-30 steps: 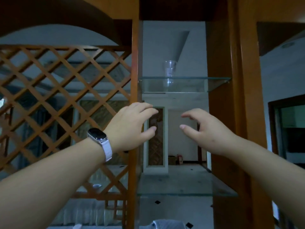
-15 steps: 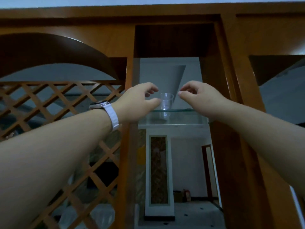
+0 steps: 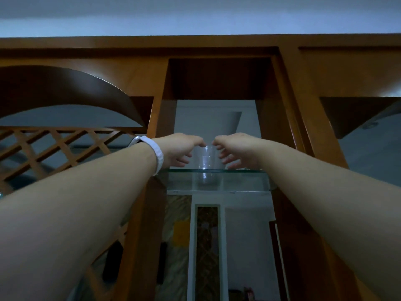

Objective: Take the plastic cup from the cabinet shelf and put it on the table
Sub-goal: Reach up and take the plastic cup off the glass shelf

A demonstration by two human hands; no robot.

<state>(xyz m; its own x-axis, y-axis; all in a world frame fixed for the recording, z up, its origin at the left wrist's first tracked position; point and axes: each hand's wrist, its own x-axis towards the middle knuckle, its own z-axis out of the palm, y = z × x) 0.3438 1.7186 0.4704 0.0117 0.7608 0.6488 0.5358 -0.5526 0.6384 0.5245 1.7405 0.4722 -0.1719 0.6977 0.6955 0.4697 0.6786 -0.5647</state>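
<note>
A clear plastic cup (image 3: 205, 158) stands upright on a high glass shelf (image 3: 243, 181) inside a wooden cabinet. My left hand (image 3: 180, 151), with a white watch band on its wrist, curls around the cup's left side. My right hand (image 3: 235, 151) curls around the cup's right side. Fingertips of both hands are at the cup's rim and wall. The cup's base rests on the glass, and I cannot tell how firmly the fingers press it.
Wooden cabinet posts (image 3: 160, 127) flank the narrow shelf bay on both sides. A wooden lattice panel (image 3: 54, 148) fills the left under an arch. The cabinet's top beam (image 3: 217, 46) runs overhead. A room with a white pillar shows through below the shelf.
Both hands rose from below the shelf up to the cup and closed in on its two sides. The view tilted upward toward the cabinet's top.
</note>
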